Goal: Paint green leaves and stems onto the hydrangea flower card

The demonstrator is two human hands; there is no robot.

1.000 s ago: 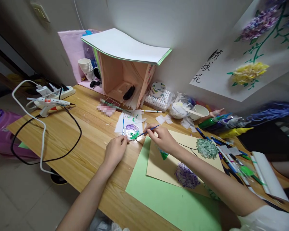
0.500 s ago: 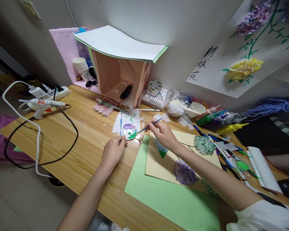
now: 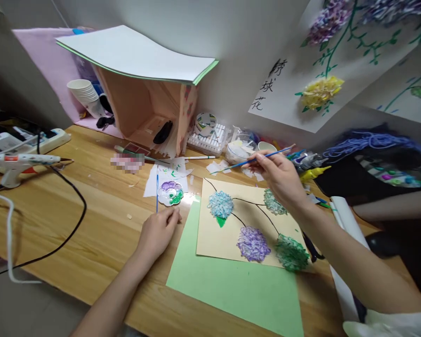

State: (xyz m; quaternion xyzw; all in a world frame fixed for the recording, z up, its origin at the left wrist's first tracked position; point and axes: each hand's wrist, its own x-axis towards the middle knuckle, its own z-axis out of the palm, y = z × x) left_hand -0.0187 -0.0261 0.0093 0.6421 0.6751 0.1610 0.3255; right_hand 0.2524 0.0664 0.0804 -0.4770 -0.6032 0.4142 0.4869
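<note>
"Gripping what, exactly, is the right hand [image 3: 275, 174]?"

"A slim blue paintbrush [image 3: 235, 164] with a green-tinged tip. The fingers pinch its shaft closely, and it slants in the air, tip to the left, near the far edge of the rectangular cream paper sheet [image 3: 210, 239]."

"How does that sheet look?"

"It lies on a larger light-green sheet [image 3: 238, 292], which rests on the brown wooden worktop [image 3: 122, 248]. Thin black stems [image 3: 243, 200] run between puffy, rough-textured blooms: a pale blue-and-white bloom [image 3: 220, 204] at the left, a purple-and-white bloom [image 3: 253, 244] by the near edge, a deep green bloom [image 3: 292, 252] spilling past the near right corner, and a grey-green bloom [image 3: 273, 204] partly hidden by the right hand. One smooth, bright green leaf [image 3: 221, 222] sits right under the blue one."

"And the left hand [image 3: 158, 230]?"

"Resting on the worktop, just on the near side of a white flower-shaped palette [image 3: 167, 194]. Its fingers are loosely curled; I cannot tell whether anything is under them."

"What's on the palette?"

"Purple paint in the far wells, green smeared at the near right. A second blue paintbrush [image 3: 157, 193] lies along its left."
</note>
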